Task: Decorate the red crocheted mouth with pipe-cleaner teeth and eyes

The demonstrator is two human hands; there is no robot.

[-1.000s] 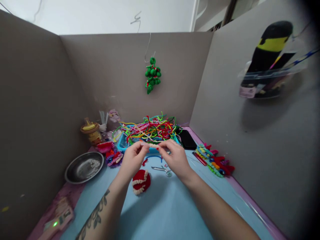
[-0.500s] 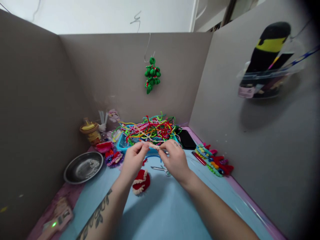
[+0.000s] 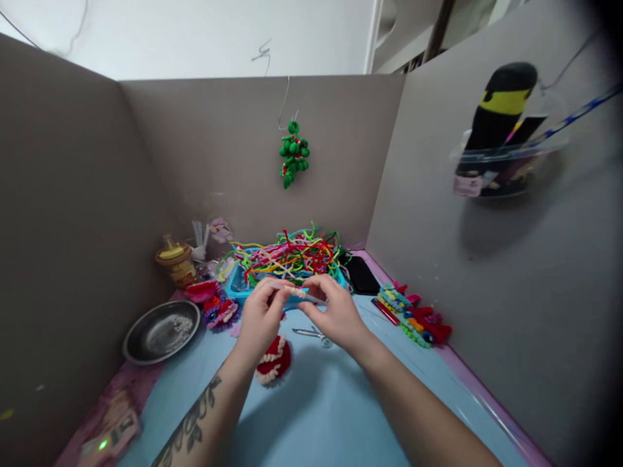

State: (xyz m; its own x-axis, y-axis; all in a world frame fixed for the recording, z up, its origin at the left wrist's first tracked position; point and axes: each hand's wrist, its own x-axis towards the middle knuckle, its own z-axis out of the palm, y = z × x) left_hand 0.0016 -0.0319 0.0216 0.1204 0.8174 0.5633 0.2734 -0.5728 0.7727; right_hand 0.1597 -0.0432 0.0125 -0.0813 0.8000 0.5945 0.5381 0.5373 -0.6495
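Note:
My left hand (image 3: 259, 319) and my right hand (image 3: 333, 316) are raised over the blue mat (image 3: 321, 402), fingertips pinched on the two ends of a short cream pipe cleaner (image 3: 298, 292) coiled round a thin stick. A red and cream pipe-cleaner piece (image 3: 274, 360) lies on the mat below my left hand. Small scissors (image 3: 312, 335) lie under my right hand. A blue tray (image 3: 238, 283) heaped with colourful pipe cleaners (image 3: 287, 254) stands just behind my hands.
A metal bowl (image 3: 160, 329) sits at the left, with a yellow-topped jar (image 3: 174, 261) behind it. A black phone (image 3: 363, 275) and finished colourful pieces (image 3: 413, 317) lie at the right. A green ornament (image 3: 292, 154) hangs on the back cardboard wall. A clear holder (image 3: 501, 162) hangs on the right wall.
My hands have drawn closer together and the cream coil now tilts down to the right. The view has shifted slightly downward.

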